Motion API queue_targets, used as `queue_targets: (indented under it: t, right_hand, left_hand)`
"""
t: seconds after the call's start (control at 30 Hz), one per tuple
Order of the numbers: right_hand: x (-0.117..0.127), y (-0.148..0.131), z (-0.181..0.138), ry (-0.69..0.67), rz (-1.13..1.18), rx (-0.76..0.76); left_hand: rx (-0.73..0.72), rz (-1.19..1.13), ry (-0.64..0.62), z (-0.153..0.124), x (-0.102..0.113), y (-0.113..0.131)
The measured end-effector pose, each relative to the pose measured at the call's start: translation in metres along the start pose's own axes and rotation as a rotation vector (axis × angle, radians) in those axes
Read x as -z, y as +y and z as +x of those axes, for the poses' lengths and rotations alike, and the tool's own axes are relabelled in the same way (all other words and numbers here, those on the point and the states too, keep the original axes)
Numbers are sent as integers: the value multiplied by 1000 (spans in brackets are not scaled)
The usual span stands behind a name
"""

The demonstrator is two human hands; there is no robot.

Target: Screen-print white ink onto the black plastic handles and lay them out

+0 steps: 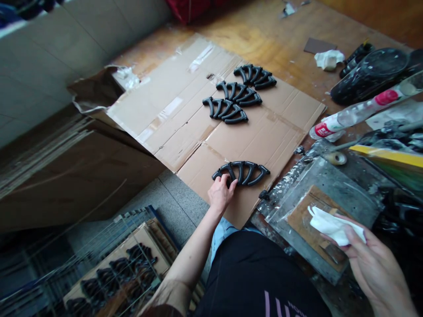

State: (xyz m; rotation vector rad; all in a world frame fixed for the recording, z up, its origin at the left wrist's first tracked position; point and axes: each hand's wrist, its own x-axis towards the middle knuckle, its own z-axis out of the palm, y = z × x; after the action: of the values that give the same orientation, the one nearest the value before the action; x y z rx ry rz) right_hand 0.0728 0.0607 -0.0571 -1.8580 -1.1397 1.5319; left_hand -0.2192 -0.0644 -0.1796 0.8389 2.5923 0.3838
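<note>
My left hand (222, 193) is at the near end of the cardboard sheet (251, 136), its thumb and fingers closed around the leftmost piece of a fanned row of black curved handle-like parts (246, 172). Part of that piece is hidden under the fingers. Over the work surface on the right, my right hand (375, 262) grips a folded white cloth or tissue (333, 224). Farther up the cardboard lie three more fanned rows of the same black parts (228, 110), apart from both hands.
A plastic bottle (357, 112) lies beside a dark cylindrical container (373, 72) at the right. A tape roll (335, 157) sits by a stained metal plate (317, 185) bearing a brown board. Below left stands a wire rack (109, 246) with more black parts; folded cardboard (59, 171) leans behind it.
</note>
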Motion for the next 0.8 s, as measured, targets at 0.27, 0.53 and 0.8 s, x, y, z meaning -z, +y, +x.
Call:
queue_targets:
  t: [0.27, 0.53, 0.8]
  right_hand:
    - [-1, 5, 1, -27, -20, 0]
    - [1, 7, 0, -15, 1, -16]
    - [2, 8, 0, -54, 19, -11]
  left_hand:
    - [45, 56, -3, 4, 7, -2]
    - [69, 117, -52, 7, 12, -1]
    - [88, 138, -12, 10, 14, -1]
